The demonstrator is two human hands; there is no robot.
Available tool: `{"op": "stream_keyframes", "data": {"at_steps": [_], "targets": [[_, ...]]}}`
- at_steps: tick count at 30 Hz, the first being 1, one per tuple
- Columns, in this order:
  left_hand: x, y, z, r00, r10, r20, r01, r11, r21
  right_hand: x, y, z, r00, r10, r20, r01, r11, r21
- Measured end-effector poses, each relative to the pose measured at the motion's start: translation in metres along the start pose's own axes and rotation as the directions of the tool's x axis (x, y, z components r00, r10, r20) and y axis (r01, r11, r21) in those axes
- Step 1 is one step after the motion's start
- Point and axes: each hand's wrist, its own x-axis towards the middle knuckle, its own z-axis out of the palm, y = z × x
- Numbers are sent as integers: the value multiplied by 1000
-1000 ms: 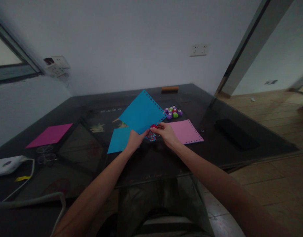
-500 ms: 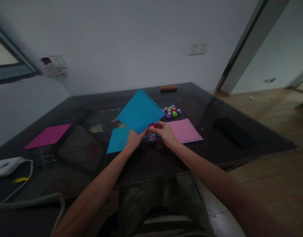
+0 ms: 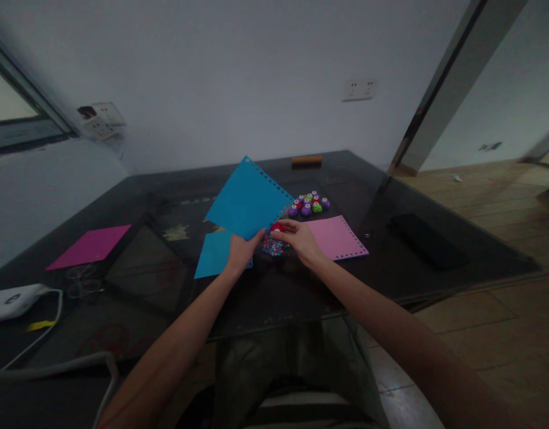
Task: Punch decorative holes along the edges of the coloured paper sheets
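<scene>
Blue sheet (image 3: 245, 199) tilted above the bench (image 3: 274, 301), left hand (image 3: 241, 251) pinching its near end, right hand (image 3: 298, 239) clasping a small red piece (image 3: 276, 227) by the holed edge, exact contact too dim to tell; should handle light, bendy, easily creased, best gripped along plain margins.

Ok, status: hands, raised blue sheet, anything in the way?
Left hand gripping raised blue sheet. Right hand holding small red object near sheet's edge. Confetti nearby, not visibly blocking.
</scene>
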Motion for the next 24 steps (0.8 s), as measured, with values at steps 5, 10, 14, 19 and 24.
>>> {"op": "stream_keyframes", "data": {"at_steps": [5,10,14,19,24], "targets": [[1,0,-1,1000,-1,-12,0,1000,-17,-2,-3,-1,998,16,66,-17,1000,14],[2,4,-5,999,-29,-20,30,999,12,-2,-7,-5,988,60,145,-77,991,111],[2,6,-5,999,-44,18,44,999,-27,3,-6,-10,974,107,200,-145,971,188],[2,5,-4,998,-60,24,61,997,-38,10,1,-16,965,154,211,-189,970,156],[3,0,-3,998,-52,35,55,996,-66,11,2,-18,967,162,195,-182,979,91]]}}
